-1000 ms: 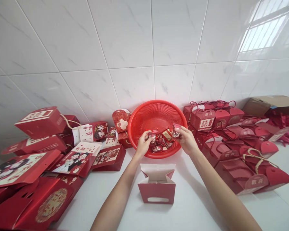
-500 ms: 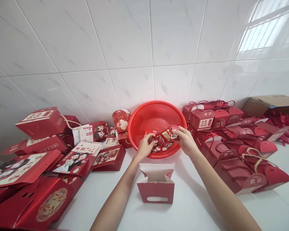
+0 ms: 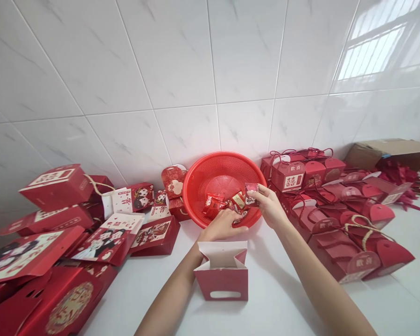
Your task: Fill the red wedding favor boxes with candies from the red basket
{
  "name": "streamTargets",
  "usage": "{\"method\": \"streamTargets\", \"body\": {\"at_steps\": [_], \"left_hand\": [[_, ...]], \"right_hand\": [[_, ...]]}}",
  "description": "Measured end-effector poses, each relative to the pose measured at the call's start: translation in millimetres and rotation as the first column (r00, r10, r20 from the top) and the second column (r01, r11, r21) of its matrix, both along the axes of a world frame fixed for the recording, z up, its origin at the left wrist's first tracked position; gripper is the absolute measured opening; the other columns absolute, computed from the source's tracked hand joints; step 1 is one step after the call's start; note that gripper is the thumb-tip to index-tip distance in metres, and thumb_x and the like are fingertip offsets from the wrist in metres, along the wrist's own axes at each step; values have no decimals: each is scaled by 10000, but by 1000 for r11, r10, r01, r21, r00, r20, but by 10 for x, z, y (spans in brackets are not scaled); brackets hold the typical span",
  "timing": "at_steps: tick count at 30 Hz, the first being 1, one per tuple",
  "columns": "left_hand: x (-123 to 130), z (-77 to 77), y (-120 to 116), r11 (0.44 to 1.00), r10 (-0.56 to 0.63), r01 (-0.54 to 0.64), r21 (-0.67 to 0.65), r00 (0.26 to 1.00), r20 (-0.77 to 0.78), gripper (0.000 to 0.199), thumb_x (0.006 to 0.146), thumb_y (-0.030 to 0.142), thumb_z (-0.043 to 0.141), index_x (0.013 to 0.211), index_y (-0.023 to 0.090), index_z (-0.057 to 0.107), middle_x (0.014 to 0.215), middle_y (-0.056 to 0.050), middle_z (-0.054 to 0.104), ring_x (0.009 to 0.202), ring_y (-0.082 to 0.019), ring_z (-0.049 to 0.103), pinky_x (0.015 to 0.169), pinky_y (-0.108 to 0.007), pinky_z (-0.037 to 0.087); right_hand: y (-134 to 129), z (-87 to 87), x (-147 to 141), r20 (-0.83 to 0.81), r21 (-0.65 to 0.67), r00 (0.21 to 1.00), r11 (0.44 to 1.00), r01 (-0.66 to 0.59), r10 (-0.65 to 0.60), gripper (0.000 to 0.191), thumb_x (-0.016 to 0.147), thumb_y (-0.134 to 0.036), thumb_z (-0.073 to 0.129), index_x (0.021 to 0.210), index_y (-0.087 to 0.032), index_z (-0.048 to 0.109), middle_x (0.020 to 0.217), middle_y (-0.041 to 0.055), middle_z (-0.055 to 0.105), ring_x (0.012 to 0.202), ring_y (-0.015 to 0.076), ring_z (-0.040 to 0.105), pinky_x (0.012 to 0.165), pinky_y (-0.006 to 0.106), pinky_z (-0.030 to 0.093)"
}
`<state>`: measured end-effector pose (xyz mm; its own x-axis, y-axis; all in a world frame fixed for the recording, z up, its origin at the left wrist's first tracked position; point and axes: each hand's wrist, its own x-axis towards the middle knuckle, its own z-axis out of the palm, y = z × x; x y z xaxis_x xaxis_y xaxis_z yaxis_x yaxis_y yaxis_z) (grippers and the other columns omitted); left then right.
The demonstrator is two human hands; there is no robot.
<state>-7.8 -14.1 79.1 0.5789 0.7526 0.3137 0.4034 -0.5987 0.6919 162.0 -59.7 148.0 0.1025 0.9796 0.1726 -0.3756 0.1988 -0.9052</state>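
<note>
Right hand [image 3: 272,206]: I pinch a small red packet [image 3: 251,192] between thumb and fingers, over the right side of the red basket [image 3: 224,170]. My left hand [image 3: 224,225] reaches across the near rim to the wrapped sweets [image 3: 213,204] (whether it grips any, I cannot tell). One open carton [image 3: 224,284] stands upright on the tabletop [image 3: 269,298], nearer me.

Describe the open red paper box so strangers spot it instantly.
Before the white tiled wall sits a round red plastic basket. Nearer, on the white tabletop, stands the open red paper box. Unlike red boxes piled either side, it stands alone, white inside showing.
</note>
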Motion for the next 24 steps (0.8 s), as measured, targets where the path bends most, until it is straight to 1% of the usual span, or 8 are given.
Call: {"method": "streamTargets", "body": {"at_steps": [4,9,12,14,16,18,21,24], "left_hand": [[-95,65,-26,990,-82,79,-115,996,-20,386,681,405,800,1020,223,771,1025,-75,747,959,-263,660,863,-337,495],[-228,267,-105,952,-159,165,-257,986,44,426,667,341,819,1064,199,755,963,-80,748,893,-239,687,800,-325,537],[-300,387,-154,916,-217,225,-331,974,62,412,671,312,819,1063,203,755,965,-80,753,910,-237,698,799,-323,553],[-330,448,-177,898,-215,242,-367,970,114,376,696,317,803,1048,194,756,942,-83,760,889,-235,708,790,-328,563],[-342,490,-184,901,-135,207,-380,969,208,338,723,348,785,1013,176,758,906,-90,765,840,-232,718,772,-338,573],[-340,514,-172,928,14,113,-356,942,336,326,733,377,776,973,158,754,896,-97,766,832,-233,722,793,-350,576],[-325,536,-139,958,191,-41,-284,832,521,312,721,369,776,943,154,739,952,-97,761,918,-238,715,898,-372,552],[-309,551,-128,961,251,-122,-247,757,603,333,681,313,792,973,167,726,1046,-90,745,1017,-240,691,966,-385,523]], "right_hand": [[-9,16,19,21,1,1000,1000,-5,5,298,605,-414,841,746,-216,668,805,26,705,725,199,618,702,326,508],[-17,26,20,32,7,999,1000,5,-5,303,596,-396,831,752,-201,660,723,-5,643,666,153,566,635,268,472],[-21,21,14,45,15,999,1000,11,-11,298,611,-401,816,771,-199,666,757,5,651,687,156,570,658,275,475],[-25,18,11,57,14,998,1000,5,-6,301,617,-407,810,782,-199,668,759,9,651,698,164,574,662,283,477],[-30,17,6,59,4,998,1000,-12,12,304,613,-406,814,777,-197,666,739,4,641,691,163,572,660,286,477],[-32,16,-4,54,0,998,1000,-22,22,306,609,-402,819,775,-195,668,744,0,642,689,157,571,664,285,476],[-31,-1,-42,33,-5,999,1000,-29,29,297,610,-389,818,773,-193,665,762,-2,652,681,141,575,652,268,474],[-26,-43,-118,13,-64,998,996,-57,58,281,616,-381,801,752,-195,639,723,5,664,659,143,592,612,259,484]]}}
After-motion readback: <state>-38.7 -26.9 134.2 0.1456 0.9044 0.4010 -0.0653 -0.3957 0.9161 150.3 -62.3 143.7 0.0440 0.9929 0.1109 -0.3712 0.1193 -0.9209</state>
